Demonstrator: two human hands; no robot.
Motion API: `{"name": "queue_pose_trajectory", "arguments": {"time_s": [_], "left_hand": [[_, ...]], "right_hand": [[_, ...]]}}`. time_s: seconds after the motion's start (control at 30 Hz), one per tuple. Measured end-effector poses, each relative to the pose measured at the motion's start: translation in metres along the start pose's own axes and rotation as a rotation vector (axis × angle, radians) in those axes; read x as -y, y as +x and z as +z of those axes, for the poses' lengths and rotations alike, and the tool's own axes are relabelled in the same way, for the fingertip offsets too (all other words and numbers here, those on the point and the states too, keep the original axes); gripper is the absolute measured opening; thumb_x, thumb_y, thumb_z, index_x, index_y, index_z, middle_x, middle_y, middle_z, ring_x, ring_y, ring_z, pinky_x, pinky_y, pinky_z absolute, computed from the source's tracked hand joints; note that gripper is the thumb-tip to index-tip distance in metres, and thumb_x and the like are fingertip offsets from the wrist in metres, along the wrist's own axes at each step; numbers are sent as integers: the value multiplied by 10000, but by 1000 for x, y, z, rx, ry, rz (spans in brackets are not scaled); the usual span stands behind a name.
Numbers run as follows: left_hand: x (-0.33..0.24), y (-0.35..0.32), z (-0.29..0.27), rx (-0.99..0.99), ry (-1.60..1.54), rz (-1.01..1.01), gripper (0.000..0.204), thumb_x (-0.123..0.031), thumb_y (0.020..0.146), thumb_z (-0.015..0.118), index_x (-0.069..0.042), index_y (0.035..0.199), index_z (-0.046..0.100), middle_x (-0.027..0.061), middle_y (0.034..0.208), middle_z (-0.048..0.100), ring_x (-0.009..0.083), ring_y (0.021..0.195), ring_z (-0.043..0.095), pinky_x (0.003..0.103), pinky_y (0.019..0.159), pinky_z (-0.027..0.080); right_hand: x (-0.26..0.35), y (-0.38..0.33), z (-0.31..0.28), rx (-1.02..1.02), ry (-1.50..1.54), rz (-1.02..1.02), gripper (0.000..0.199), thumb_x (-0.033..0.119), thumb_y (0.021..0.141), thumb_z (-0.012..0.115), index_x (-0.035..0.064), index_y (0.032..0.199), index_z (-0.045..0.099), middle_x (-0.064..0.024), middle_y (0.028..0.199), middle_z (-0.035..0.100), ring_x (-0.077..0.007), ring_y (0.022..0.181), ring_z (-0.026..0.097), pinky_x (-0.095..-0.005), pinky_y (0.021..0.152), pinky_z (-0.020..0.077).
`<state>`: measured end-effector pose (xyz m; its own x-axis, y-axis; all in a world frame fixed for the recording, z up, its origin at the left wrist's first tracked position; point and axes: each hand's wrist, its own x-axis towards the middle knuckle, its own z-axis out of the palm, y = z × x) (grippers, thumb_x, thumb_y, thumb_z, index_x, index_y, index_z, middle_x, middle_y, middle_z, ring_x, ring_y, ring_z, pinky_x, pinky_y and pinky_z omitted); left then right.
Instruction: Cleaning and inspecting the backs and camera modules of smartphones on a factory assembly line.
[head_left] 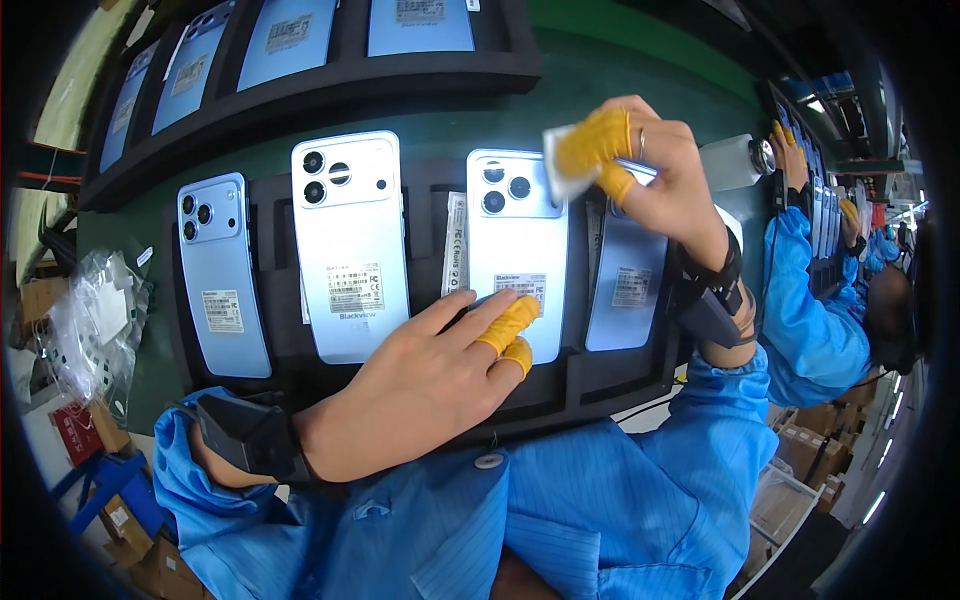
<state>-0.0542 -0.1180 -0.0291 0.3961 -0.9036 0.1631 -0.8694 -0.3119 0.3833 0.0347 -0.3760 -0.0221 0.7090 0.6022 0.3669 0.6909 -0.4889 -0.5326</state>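
Note:
A row of light-blue smartphones lies back side up in a black foam tray (625,392). My left hand (420,365) rests with fingers stretched on the lower part of the third phone (515,245), by its label; yellow finger cots cover some fingertips. Above that phone's upper right corner, my right hand (665,165), also in yellow finger cots, pinches a folded white wipe (567,178) beside the camera block. Whether the wipe touches the phone I cannot tell. To the left lie a second phone (350,235) and a first phone (225,270). A fourth phone (625,300) is partly covered by my right hand.
Another black tray (430,72) with several phones stands at the back left on the green mat (610,105). A translucent white bottle (733,163) lies right of my right hand. Clear plastic bags (100,325) are at the left edge. A co-worker in blue (815,310) sits at the right.

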Motion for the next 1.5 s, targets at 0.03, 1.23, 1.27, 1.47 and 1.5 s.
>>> {"name": "queue_pose_trajectory", "arguments": {"time_s": [0.03, 1.23, 1.27, 1.47, 1.5], "left_hand": [[1, 0, 1, 3, 0, 5, 183, -96, 795, 581, -12, 956, 608, 147, 982, 646, 247, 1164, 508, 352, 970, 386], [0, 2, -2, 40, 33, 13, 217, -90, 748, 599, -19, 951, 622, 168, 1086, 611, 265, 1104, 546, 376, 930, 424], [0, 3, -2, 42, 38, 11, 221, -90, 747, 599, -19, 955, 621, 171, 1091, 608, 263, 1107, 543, 378, 932, 424], [-5, 3, -4, 56, 94, 24, 229, -103, 756, 599, -17, 967, 622, 186, 1117, 592, 269, 1116, 530, 387, 957, 410], [-5, 3, -4, 80, 105, 30, 235, -113, 761, 602, -15, 973, 622, 196, 1121, 585, 282, 1122, 523, 390, 966, 405]], "right_hand": [[3, 7, 7, -115, -16, -33, 158, -20, 651, 600, -2, 792, 668, -139, 766, 653, -280, 779, 632, -366, 878, 442], [15, -30, 23, -380, -272, 52, 102, -1, 658, 639, -3, 759, 625, -157, 696, 594, -311, 648, 565, -367, 665, 481], [17, -31, 24, -284, -305, 75, 96, 0, 664, 639, -3, 759, 628, -169, 695, 595, -308, 651, 575, -361, 632, 483], [57, -56, 27, -45, -337, 17, 146, 30, 640, 654, 8, 784, 648, -132, 681, 594, -275, 641, 562, -361, 622, 478], [62, -59, 27, -9, -314, 15, 168, 24, 647, 657, 6, 814, 654, -136, 703, 600, -280, 645, 561, -365, 623, 479]]}}
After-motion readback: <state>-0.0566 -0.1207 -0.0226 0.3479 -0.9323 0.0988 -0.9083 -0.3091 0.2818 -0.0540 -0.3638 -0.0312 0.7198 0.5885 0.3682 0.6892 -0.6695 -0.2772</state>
